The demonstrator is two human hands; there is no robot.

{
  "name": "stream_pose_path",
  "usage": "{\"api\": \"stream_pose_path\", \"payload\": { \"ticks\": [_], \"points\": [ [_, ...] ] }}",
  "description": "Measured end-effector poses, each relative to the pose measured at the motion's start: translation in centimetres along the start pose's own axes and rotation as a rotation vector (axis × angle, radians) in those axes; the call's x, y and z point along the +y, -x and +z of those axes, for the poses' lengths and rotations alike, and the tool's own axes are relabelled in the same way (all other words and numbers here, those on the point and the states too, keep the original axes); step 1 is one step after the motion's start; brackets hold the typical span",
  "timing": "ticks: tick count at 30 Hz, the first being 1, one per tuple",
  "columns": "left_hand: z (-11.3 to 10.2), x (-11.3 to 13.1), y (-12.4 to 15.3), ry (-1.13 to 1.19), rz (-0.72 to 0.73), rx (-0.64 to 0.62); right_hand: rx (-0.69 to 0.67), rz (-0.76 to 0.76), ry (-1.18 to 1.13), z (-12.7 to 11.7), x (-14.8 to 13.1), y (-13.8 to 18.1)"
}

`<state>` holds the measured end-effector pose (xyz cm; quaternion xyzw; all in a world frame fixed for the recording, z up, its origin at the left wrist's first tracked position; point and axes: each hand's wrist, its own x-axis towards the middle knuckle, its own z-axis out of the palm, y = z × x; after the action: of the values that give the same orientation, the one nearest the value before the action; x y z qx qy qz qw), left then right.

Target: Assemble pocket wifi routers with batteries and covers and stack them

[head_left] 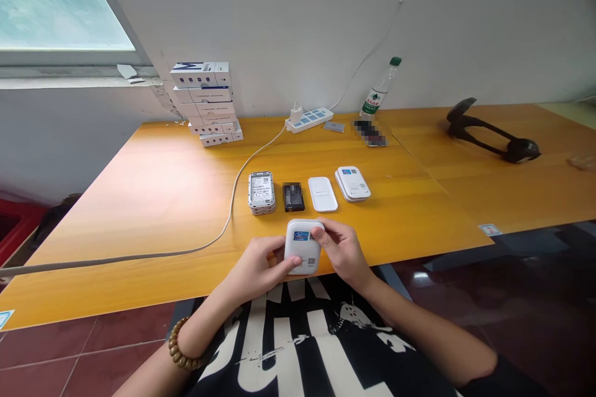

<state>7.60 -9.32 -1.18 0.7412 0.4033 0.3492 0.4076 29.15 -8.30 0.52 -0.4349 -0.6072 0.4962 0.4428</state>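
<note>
Both hands hold a small white rounded device (302, 247) with a blue label, just above the near edge of the orange table (162, 198). My left hand (261, 265) grips its left side with the thumb across the lower face. My right hand (339, 248) grips its right side, thumb near the top. Beyond it lies a row: a stack of similar devices with labelled backs up (261, 192), a black battery (293, 196), a white cover (322, 193) and a stack of white covers (352, 183).
A stack of white boxes (208, 102) stands at the back left near the wall. A white power strip (310, 119) with a cable (233, 198) trails left across the table. A plastic bottle (379, 94) and a black scanner stand (488, 133) are further right.
</note>
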Motion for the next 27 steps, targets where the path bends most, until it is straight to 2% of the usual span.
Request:
{"api": "stream_pose_path", "payload": {
  "ticks": [2,5,7,11,15,17,20,22,24,27],
  "points": [
    [0.1,-0.1,0.0,0.007,-0.034,0.013,-0.053,0.06,-0.07,0.0,0.1,-0.2],
    [0.1,-0.1,-0.1,0.069,-0.062,0.133,-0.292,0.178,-0.115,0.1,0.5,-0.2],
    [-0.1,-0.2,-0.2,0.127,-0.089,0.178,-0.374,0.256,-0.09,0.2,0.9,0.0],
    [-0.5,-0.4,-0.3,0.27,-0.133,0.087,-0.383,0.255,-0.125,-0.1,1.8,0.2],
    [-0.5,-0.8,-0.2,0.371,-0.268,0.117,-0.586,0.279,-0.031,-1.0,1.4,0.0],
    [-0.4,-0.9,-0.3,0.348,-0.291,0.164,-0.526,0.212,0.141,-1.4,0.7,0.1],
    [0.0,-0.5,-0.7,0.244,-0.301,0.184,-0.329,-0.078,0.472,-1.5,-0.4,0.6],
    [0.5,-0.1,-1.1,0.174,-0.297,0.139,-0.374,-0.282,0.654,-1.4,-1.0,0.7],
    [1.2,0.2,-1.4,0.15,-0.292,0.116,-0.461,-0.415,0.754,-1.5,-1.7,0.5],
    [1.5,0.9,-1.6,0.185,-0.287,0.065,-0.531,-0.455,0.778,-3.1,-2.7,-0.9]
  ]
}}
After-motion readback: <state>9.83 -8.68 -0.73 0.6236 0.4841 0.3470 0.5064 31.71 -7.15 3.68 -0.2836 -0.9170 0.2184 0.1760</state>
